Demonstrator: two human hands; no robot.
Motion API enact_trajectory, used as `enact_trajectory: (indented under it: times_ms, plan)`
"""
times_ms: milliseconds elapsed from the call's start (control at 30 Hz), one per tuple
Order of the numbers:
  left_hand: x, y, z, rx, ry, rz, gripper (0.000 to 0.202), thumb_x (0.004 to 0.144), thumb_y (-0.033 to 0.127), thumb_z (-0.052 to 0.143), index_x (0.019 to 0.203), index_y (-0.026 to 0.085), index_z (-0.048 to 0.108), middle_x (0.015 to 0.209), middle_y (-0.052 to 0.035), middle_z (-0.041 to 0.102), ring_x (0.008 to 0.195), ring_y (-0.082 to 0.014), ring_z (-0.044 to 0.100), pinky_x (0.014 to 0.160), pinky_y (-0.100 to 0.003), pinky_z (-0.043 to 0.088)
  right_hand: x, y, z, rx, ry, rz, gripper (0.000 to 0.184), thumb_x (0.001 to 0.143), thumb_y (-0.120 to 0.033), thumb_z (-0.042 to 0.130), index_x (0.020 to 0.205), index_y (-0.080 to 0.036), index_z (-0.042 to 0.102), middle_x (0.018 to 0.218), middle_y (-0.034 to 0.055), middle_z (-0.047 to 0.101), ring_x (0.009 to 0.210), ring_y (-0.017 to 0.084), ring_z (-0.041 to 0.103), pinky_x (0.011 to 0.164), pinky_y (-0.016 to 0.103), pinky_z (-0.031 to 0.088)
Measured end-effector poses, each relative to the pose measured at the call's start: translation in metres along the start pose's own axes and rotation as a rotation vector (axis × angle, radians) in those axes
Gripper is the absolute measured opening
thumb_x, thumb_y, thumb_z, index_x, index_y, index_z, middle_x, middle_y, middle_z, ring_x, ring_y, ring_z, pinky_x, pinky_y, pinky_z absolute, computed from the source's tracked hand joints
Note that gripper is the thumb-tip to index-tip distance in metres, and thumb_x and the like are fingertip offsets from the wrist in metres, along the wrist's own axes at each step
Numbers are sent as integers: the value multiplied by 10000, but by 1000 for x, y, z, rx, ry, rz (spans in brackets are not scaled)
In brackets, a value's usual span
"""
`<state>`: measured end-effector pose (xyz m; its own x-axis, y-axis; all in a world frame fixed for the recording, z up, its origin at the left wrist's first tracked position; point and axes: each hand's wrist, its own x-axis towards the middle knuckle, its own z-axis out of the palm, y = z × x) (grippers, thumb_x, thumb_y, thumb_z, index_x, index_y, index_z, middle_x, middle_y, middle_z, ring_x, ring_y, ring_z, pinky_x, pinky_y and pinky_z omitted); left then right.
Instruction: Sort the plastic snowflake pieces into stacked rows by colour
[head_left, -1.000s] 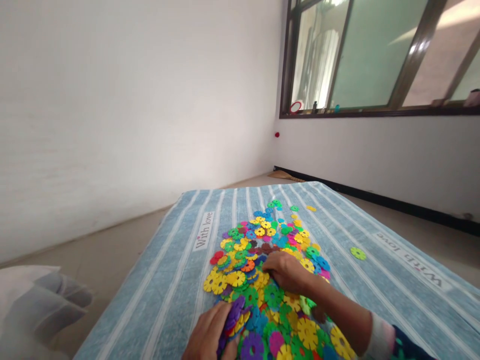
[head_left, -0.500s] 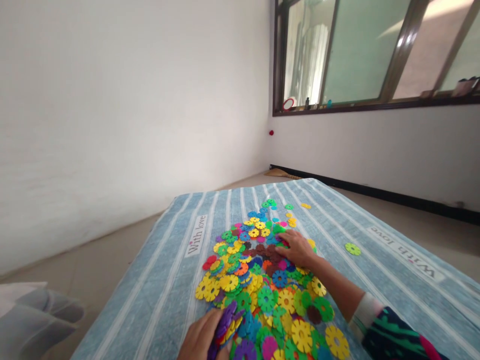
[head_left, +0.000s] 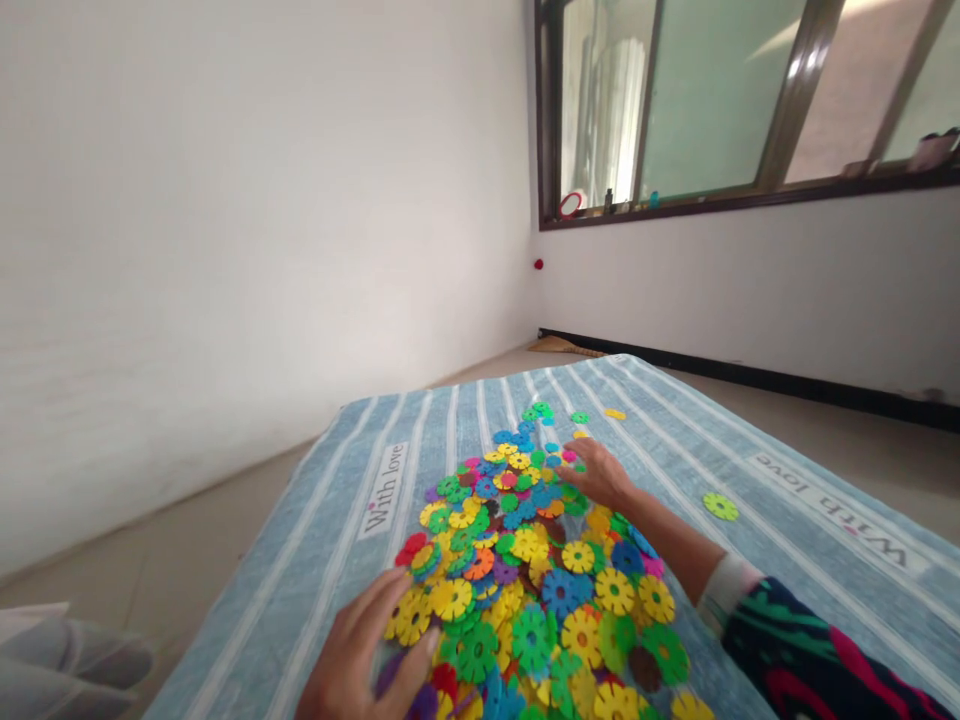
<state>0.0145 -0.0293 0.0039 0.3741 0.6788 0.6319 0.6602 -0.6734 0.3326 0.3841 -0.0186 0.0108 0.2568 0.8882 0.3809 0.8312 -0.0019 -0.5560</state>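
A heap of plastic snowflake discs [head_left: 531, 640] in many colours is spread over the striped cloth. At the heap's near left edge is my left hand [head_left: 367, 645], its fingers and thumb curved around purple snowflake discs [head_left: 388, 672] that are partly hidden by the hand. My right hand [head_left: 596, 472] is over the far right of the heap, fingers stretched out and apart, close to a small pink disc [head_left: 569, 456] and green ones. Nothing shows in its grasp. Brown discs [head_left: 643, 668] lie partly covered among yellow and green ones.
The blue striped cloth [head_left: 300, 560] covers a bed-like surface. A lime green disc [head_left: 721, 506] lies alone to the right, a yellow one [head_left: 615, 414] at the far side. Grey-white material [head_left: 67, 650] stands at the lower left. A wall and a window [head_left: 705, 110] are behind.
My right hand has moved away from me, off the brown discs toward the heap's far edge. Discs in the middle have shifted. My left hand has turned and moved slightly left, its purple discs now less visible.
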Motion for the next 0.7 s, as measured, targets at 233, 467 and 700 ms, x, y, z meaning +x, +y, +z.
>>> enact_trajectory:
  times_ms: [233,467,700]
  plan:
    - [88,4,58,13,-317,-179,572,821,531,481,1184,115,634,1281,-156,622,1212,-268,561,1037,-425,439,6,-21,33,-47,-168,-80,233,803,-384,658,957,-213,693,1025,81,655,1023,270,571,896,380,420]
    - [69,22,52,-200,-427,-150,470,783,507,572,1129,212,692,1184,-82,692,1100,-251,640,968,-392,505,-39,-71,19,139,-420,-429,168,796,-379,661,866,-236,714,851,7,686,822,172,603,710,249,422]
    - [83,-15,50,-165,-185,-361,508,750,577,540,1005,177,723,1143,-89,707,1119,-270,624,1027,-409,454,76,-41,18,-229,-110,30,302,898,-408,515,906,-199,732,1014,73,686,919,207,617,751,269,417]
